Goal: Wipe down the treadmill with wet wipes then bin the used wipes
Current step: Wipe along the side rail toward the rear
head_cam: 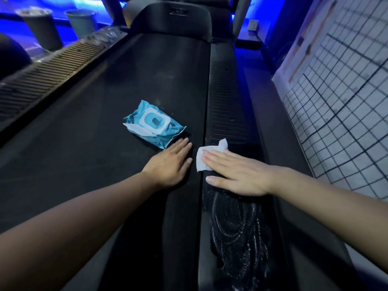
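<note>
R hand [237, 175] flat on white wet wipe [202, 162], grip fully open, fingers straight, pressing it onto treadmill's R side rail [228, 114]; wipe corner sticks up past fingertips. L hand [170, 164] palm-down on belt [126, 91], grip open, holding nothing, fingertips just beside blue wipes pack [154, 124], which lies mid-belt w/ lid flap open. Wet swirl marks [237, 227] on rail nearer the person. Grey bucket [39, 26] back L, tiled wall [346, 101] on R.
</note>
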